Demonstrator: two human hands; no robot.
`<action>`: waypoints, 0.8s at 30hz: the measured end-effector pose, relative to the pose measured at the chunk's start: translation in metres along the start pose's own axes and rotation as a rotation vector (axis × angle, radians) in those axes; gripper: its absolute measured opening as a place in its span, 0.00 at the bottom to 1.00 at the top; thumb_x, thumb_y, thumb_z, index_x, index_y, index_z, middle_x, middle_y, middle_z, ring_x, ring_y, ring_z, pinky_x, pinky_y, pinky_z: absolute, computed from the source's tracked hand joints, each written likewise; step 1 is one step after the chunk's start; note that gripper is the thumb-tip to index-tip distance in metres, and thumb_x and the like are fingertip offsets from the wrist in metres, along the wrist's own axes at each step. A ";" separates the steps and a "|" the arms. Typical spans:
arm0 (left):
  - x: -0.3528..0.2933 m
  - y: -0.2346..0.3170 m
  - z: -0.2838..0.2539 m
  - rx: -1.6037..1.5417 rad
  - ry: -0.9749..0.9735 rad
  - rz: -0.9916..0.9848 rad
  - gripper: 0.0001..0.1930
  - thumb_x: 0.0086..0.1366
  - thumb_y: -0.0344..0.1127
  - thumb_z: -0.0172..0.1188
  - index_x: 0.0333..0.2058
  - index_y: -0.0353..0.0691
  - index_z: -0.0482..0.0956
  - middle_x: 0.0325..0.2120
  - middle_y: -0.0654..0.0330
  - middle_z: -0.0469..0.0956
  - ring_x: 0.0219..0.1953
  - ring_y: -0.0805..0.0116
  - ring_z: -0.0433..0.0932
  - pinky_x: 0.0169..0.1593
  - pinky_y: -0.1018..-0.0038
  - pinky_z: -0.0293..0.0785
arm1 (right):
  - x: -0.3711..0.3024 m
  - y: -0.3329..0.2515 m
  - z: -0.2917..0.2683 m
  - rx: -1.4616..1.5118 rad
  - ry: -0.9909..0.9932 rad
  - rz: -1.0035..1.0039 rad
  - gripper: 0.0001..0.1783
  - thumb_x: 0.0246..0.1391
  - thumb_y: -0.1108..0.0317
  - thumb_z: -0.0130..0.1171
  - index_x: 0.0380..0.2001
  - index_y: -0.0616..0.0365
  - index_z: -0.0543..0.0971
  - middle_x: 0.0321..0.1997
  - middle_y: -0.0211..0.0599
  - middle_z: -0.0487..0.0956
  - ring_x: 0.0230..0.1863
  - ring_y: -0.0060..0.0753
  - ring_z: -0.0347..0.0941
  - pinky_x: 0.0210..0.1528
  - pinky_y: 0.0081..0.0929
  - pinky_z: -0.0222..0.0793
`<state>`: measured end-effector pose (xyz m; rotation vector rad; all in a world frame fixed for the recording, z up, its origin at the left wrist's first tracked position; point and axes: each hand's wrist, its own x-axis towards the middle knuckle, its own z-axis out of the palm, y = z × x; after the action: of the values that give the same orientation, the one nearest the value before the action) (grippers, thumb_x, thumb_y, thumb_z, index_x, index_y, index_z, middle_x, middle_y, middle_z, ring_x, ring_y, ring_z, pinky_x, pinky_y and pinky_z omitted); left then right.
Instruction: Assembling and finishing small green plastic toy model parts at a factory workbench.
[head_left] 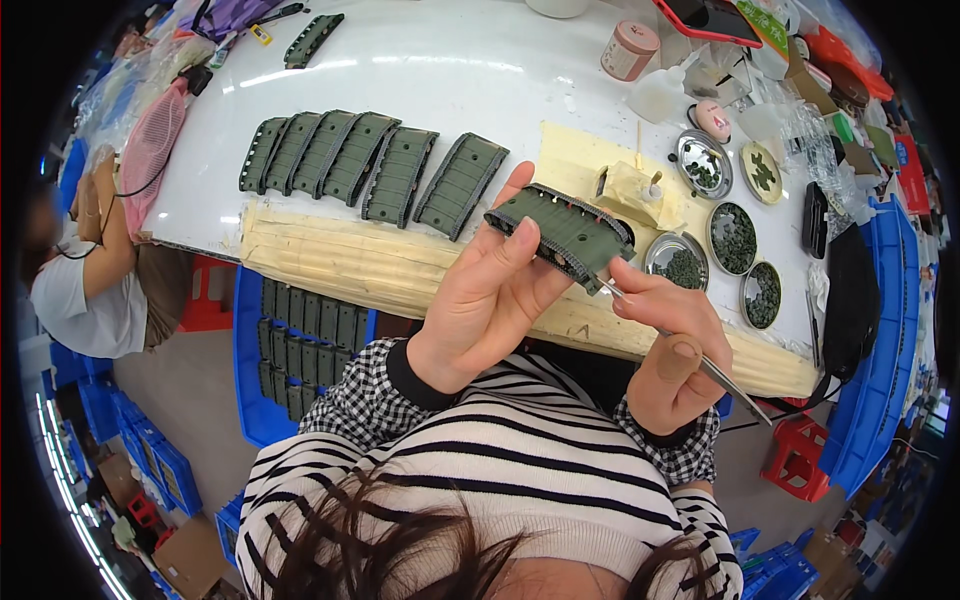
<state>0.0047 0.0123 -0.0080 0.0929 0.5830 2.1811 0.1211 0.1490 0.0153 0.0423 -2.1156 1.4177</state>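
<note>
My left hand [470, 315] grips a curved dark green plastic part [570, 228] with a ribbed face and toothed edges, holding it tilted above the front of the table. Metal tweezers [722, 378] are in my right hand [672, 345], their tips at the part's near right end. Whether the tips pinch anything is too small to tell. Left of my hands, several similar green parts [405, 172] lie in a slanting row. Another such part [312, 41] sits alone toward the far left.
Round dishes of small dark green pieces [733, 240] stand at right, near a yellowish taped block [640, 200]. A padded cream roll [330, 240] lines the table's front edge. Below it, a blue crate [250, 400] holds more green parts. Another person [95, 290] sits at left.
</note>
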 end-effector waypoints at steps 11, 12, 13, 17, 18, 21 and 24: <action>0.002 -0.002 -0.004 -0.076 -0.152 0.000 0.30 0.72 0.38 0.45 0.68 0.51 0.43 0.62 0.49 0.59 0.69 0.49 0.50 0.69 0.60 0.57 | 0.002 -0.004 -0.003 -0.076 -0.089 -0.179 0.17 0.65 0.62 0.49 0.44 0.67 0.76 0.46 0.57 0.78 0.47 0.49 0.78 0.49 0.35 0.76; 0.002 -0.002 -0.005 -0.107 -0.164 -0.004 0.31 0.72 0.37 0.46 0.68 0.52 0.43 0.61 0.51 0.60 0.68 0.50 0.52 0.68 0.59 0.59 | 0.002 -0.004 -0.004 -0.083 -0.105 -0.195 0.17 0.64 0.62 0.50 0.44 0.67 0.76 0.46 0.58 0.78 0.47 0.49 0.78 0.49 0.35 0.76; 0.003 -0.002 -0.007 -0.138 -0.175 -0.009 0.32 0.71 0.36 0.47 0.68 0.54 0.42 0.61 0.52 0.60 0.68 0.50 0.54 0.67 0.59 0.61 | 0.001 -0.004 -0.004 -0.081 -0.109 -0.203 0.17 0.64 0.63 0.50 0.45 0.67 0.76 0.47 0.58 0.78 0.47 0.49 0.78 0.49 0.35 0.76; 0.002 -0.004 -0.005 -0.046 -0.164 0.020 0.32 0.71 0.40 0.48 0.68 0.51 0.43 0.62 0.50 0.59 0.69 0.49 0.50 0.70 0.58 0.54 | 0.000 -0.003 -0.005 -0.076 -0.128 -0.217 0.15 0.62 0.66 0.52 0.46 0.67 0.76 0.49 0.58 0.77 0.48 0.49 0.77 0.50 0.35 0.76; 0.002 -0.003 -0.006 -0.082 -0.183 0.012 0.32 0.71 0.38 0.48 0.68 0.54 0.42 0.62 0.51 0.59 0.68 0.49 0.52 0.68 0.58 0.57 | 0.000 -0.003 -0.006 -0.077 -0.132 -0.217 0.15 0.62 0.67 0.52 0.46 0.67 0.76 0.49 0.58 0.76 0.49 0.49 0.77 0.50 0.34 0.76; 0.003 -0.003 -0.009 -0.146 -0.224 -0.003 0.33 0.71 0.36 0.48 0.68 0.59 0.41 0.61 0.54 0.60 0.67 0.50 0.55 0.66 0.57 0.63 | -0.002 -0.004 -0.006 -0.085 -0.138 -0.222 0.15 0.60 0.69 0.54 0.47 0.67 0.76 0.50 0.58 0.76 0.49 0.49 0.77 0.50 0.34 0.76; 0.003 -0.003 -0.009 -0.128 -0.231 0.000 0.33 0.71 0.36 0.49 0.68 0.59 0.41 0.61 0.54 0.60 0.67 0.50 0.54 0.66 0.57 0.62 | -0.002 -0.004 -0.006 -0.093 -0.138 -0.232 0.15 0.58 0.70 0.55 0.47 0.67 0.76 0.50 0.58 0.76 0.49 0.49 0.77 0.51 0.33 0.75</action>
<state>0.0024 0.0129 -0.0180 0.2718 0.3129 2.1637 0.1270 0.1517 0.0188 0.3477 -2.2034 1.2092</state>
